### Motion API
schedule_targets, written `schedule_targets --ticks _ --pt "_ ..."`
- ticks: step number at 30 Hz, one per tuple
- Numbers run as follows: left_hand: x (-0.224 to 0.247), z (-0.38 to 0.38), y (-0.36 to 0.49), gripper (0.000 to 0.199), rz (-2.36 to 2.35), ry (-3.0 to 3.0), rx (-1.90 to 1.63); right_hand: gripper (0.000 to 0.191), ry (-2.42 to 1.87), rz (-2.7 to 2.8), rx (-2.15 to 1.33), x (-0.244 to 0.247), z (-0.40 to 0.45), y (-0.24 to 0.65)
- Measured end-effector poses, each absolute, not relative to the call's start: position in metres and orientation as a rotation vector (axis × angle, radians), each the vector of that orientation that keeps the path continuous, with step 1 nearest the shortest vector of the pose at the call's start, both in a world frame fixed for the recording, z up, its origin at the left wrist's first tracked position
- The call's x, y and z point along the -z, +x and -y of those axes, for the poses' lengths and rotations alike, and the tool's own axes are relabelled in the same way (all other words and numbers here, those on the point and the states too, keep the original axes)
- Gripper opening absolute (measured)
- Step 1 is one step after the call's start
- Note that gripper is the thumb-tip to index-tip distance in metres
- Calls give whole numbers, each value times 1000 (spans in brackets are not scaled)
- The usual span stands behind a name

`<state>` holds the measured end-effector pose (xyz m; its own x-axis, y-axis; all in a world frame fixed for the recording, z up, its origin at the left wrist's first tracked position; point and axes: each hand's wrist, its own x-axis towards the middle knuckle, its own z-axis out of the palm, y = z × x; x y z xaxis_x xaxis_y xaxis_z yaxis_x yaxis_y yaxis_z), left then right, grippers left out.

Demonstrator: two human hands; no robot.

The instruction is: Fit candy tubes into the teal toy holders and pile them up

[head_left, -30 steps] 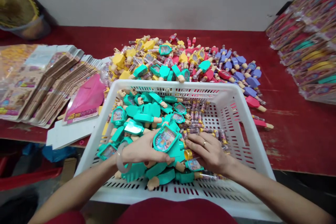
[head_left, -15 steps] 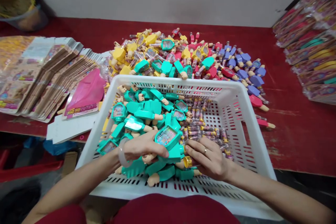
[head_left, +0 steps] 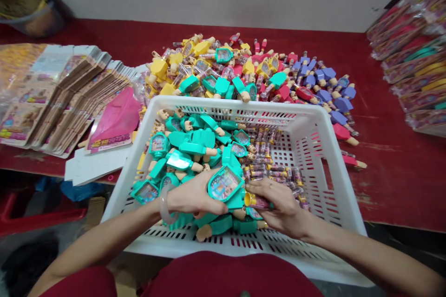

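Red table [head_left: 393, 181] beneath us. Nearest, our left hand [head_left: 195, 198] curls around a teal toy figure [head_left: 225, 184] over a white plastic crate [head_left: 120, 199]; our right hand [head_left: 278, 204] pinches a gold-capped clear tube [head_left: 256, 201] between thumb and fingers, just beside the figure. More teal figures [head_left: 184, 137] fill the crate. Beyond, top centre: mixed yellow, red and purple toys [head_left: 244, 67]. Printed card stacks [head_left: 66, 97] at left.

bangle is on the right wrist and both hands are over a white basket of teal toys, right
No, the bangle is on the wrist of the left hand, not the right hand, as the head view shows. Both are over the white basket of teal toys.
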<state>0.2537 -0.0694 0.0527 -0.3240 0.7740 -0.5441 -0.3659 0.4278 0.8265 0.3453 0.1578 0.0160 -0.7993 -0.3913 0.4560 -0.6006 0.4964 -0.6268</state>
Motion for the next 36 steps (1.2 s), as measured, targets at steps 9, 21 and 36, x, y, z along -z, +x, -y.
schedule_targets --ticks 9,21,36 --pt "-42 67 264 37 -1937 842 -1150 14 397 2755 -1758 -16 -159 344" --pt "-2 74 259 58 -2348 1842 -523 30 -622 2401 -3131 8 -171 319" --pt "-66 57 162 49 -2846 921 -1076 38 -391 2356 -1890 -20 -203 295"
